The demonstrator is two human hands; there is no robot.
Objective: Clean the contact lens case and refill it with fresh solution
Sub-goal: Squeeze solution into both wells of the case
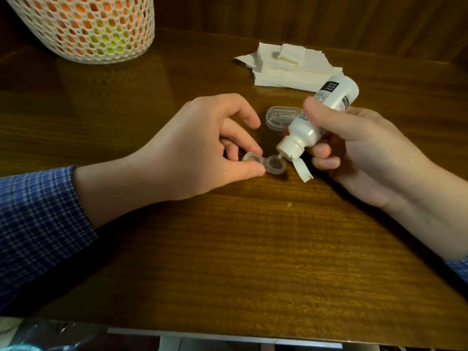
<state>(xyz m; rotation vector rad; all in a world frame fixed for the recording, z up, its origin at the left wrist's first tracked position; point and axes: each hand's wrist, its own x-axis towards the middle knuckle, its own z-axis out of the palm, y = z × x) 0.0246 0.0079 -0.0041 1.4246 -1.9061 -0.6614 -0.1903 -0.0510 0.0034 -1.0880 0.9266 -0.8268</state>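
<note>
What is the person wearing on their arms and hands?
The left arm has a blue checked sleeve with thin pale lines, pushed up so the wrist is bare. By the right arm only a small bit of the same blue checked cloth shows at the picture's edge. The left hand and right hand are bare: no gloves, rings or watch in view.

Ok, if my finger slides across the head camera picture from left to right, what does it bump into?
Checked sleeve → left hand pinching the lens case → white solution bottle, tipped nozzle-down over the case → right hand holding the bottle.
</note>
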